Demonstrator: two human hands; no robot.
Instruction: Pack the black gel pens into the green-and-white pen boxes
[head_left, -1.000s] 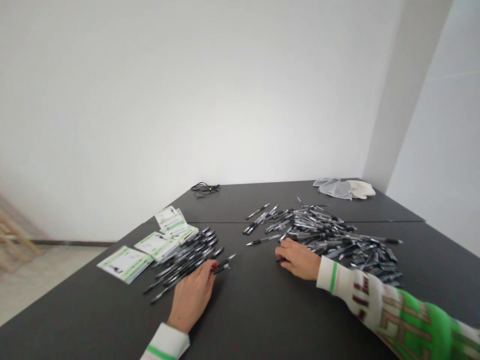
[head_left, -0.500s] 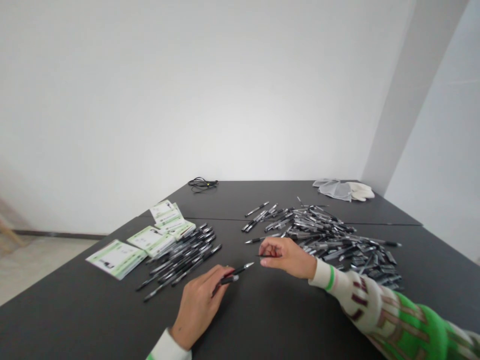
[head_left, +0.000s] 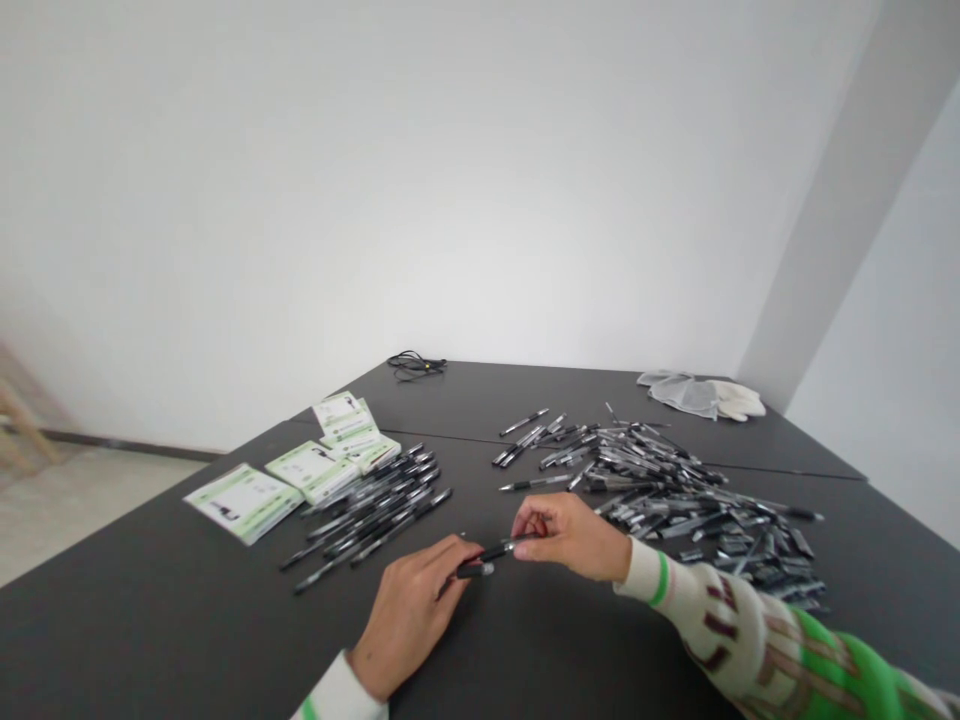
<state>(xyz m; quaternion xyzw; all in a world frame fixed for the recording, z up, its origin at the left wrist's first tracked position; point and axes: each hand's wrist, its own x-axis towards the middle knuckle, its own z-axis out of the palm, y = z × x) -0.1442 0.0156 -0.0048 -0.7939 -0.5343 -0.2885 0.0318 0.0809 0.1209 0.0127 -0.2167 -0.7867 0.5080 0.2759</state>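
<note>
My left hand [head_left: 420,600] is closed around a black gel pen [head_left: 493,552], its tip end pointing right. A black pen cap [head_left: 475,570] sticks out from the same fingers, just below the pen. My right hand [head_left: 566,537] pinches a thin dark piece at the pen's tip end; its kind is mostly hidden by the fingers. Both hands meet over the near middle of the table. Left of them lies a row of black pens [head_left: 390,505], roughly side by side. To the right is a large loose heap of pens and pen parts [head_left: 660,470].
Green-and-white printed cards [head_left: 244,503] lie at the left of the dark table [head_left: 600,640]. A coiled black cable [head_left: 416,366] sits at the far left edge, and white gloves [head_left: 739,400] at the far right. A pale wall stands behind the table.
The gap between my hands has closed: the right fingers with the thin dark piece now touch the pen's tip. The left hand keeps its hold. The view has shifted slightly.
</note>
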